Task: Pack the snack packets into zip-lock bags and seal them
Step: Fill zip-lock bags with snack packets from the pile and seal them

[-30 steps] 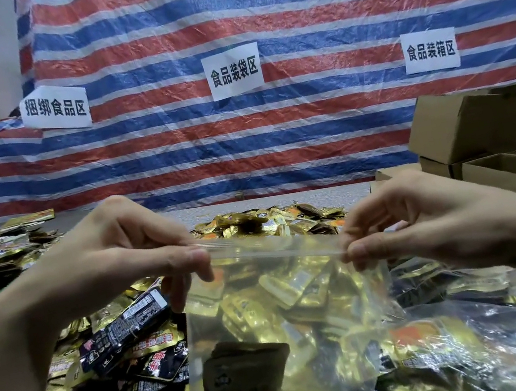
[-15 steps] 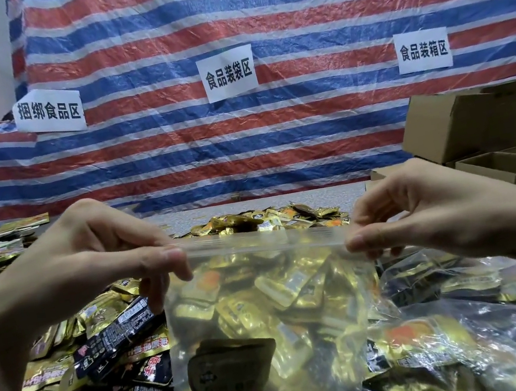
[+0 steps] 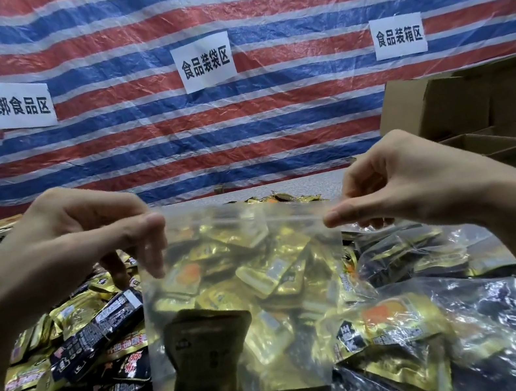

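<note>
Head view: left hand (image 3: 84, 233) and right hand (image 3: 419, 180) each pinch one top corner of the clear plastic zip-lock bag (image 3: 181, 315) of gold snack packets (image 3: 265, 283); its zip strip (image 3: 247, 219) spans left-right between them.

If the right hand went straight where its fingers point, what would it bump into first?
Probably the left hand, pinching the other top corner of the zip-lock bag; depth is unclear.

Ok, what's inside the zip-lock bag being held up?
The zip-lock bag holds gold snack packets, with one dark packet low in front. Those behind are covered, so no count.
</note>
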Tool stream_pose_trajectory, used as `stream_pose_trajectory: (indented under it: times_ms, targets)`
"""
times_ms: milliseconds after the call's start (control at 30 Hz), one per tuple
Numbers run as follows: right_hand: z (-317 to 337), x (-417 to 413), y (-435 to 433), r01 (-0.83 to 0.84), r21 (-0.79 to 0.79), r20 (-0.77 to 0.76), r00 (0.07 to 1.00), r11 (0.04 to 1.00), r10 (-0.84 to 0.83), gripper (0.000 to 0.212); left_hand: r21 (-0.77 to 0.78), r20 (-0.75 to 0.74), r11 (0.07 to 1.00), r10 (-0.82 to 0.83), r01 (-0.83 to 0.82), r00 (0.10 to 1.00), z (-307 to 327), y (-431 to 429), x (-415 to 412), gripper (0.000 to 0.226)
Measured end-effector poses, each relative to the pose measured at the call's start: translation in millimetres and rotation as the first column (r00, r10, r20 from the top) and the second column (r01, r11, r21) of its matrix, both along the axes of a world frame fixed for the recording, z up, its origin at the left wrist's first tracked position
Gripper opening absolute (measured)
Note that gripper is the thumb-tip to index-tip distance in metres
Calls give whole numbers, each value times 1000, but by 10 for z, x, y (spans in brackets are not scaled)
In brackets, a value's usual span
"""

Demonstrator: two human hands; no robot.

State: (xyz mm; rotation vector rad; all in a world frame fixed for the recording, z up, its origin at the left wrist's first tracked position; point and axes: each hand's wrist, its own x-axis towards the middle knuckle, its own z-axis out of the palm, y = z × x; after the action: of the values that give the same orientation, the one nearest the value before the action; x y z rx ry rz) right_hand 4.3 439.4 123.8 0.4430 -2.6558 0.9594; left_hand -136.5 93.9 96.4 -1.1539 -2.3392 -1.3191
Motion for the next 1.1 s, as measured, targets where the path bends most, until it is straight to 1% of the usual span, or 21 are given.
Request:
stream_pose_trajectory:
  times_ms: [33, 67, 133, 200, 300, 367, 433, 500, 533, 567, 600, 667, 733, 767, 800, 833, 867, 900, 967, 1033, 1100]
  targets:
    - [4, -1, 28, 30, 4, -15, 999, 1000, -30, 48, 56, -12, 998, -6, 7, 1000, 11, 86, 49, 28]
    - [14, 2, 56, 57, 0, -31, 998, 998, -57, 49, 70, -9, 996, -45, 45, 999, 58, 180, 164, 28]
    - [39, 18, 100, 88, -22, -49, 995, 996, -89, 49, 162, 10, 986, -43, 41, 999, 106, 385, 320, 26]
    - [55, 38, 125, 105, -42, -35, 994, 994, -107, 49, 213, 57, 977, -29, 16, 998, 147, 525, 396, 24]
    - [50, 31, 164, 160, -40, 4, 987, 986, -160, 39, 198, 64, 974, 97, -108, 993, 301, 803, 383, 21]
    - [58, 21, 204, 212, -61, -13, 977, 975, -213, 37, 178, 52, 965, 187, -194, 981, 457, 1041, 291, 24]
    - [78, 17, 259, 289, -109, -82, 951, 951, -299, 41, 204, -49, 932, 316, -301, 947, 646, 1311, 151, 21]
    - [98, 26, 314, 359, -184, -157, 909, 915, -387, 45, 311, -228, 876, 445, -368, 866, 819, 1636, 48, 18]
    - [103, 34, 340, 380, -227, -176, 890, 897, -421, 46, 377, -295, 855, 475, -356, 829, 873, 1816, 32, 17]
    - [105, 40, 361, 398, -257, -189, 873, 881, -449, 46, 429, -331, 845, 477, -320, 814, 894, 2003, 41, 17]
    - [103, 47, 375, 415, -269, -204, 857, 869, -472, 46, 461, -343, 845, 450, -269, 825, 878, 2187, 73, 18]
    - [93, 60, 386, 446, -289, -233, 825, 847, -514, 45, 480, -331, 865, 335, -149, 882, 694, 2519, 178, 20]
    - [86, 58, 395, 477, -338, -253, 784, 811, -566, 47, 429, -297, 902, 186, -43, 937, 308, 2748, 312, 17]
    - [85, 51, 397, 496, -351, -261, 763, 794, -592, 48, 340, -268, 940, 117, -20, 956, 48, 2821, 363, 16]
    - [88, 43, 400, 512, -357, -263, 748, 781, -610, 48, 199, -247, 980, 76, -26, 966, -230, 2869, 410, 15]
    - [89, 33, 404, 521, -358, -255, 744, 775, -618, 47, 42, -222, 998, 48, -39, 974, -499, 2881, 461, 14]
    - [85, 22, 407, 521, -354, -238, 753, 777, -613, 47, -74, -177, 997, 19, -32, 984, -738, 2866, 503, 15]
    - [78, 7, 404, 519, -338, -217, 769, 785, -602, 47, -132, -126, 991, -9, -8, 992, -923, 2831, 533, 16]
    - [45, -29, 379, 515, -270, -179, 804, 814, -568, 48, -153, -69, 988, -21, 10, 997, -1121, 2728, 573, 20]
    - [3, -87, 328, 489, -206, -145, 842, 848, -520, 49, -157, -35, 988, -10, 5, 999, -1140, 2614, 610, 22]
    - [-24, -136, 268, 451, -146, -91, 880, 880, -466, 49, -185, -25, 983, 7, -12, 1000, -1096, 2495, 655, 14]
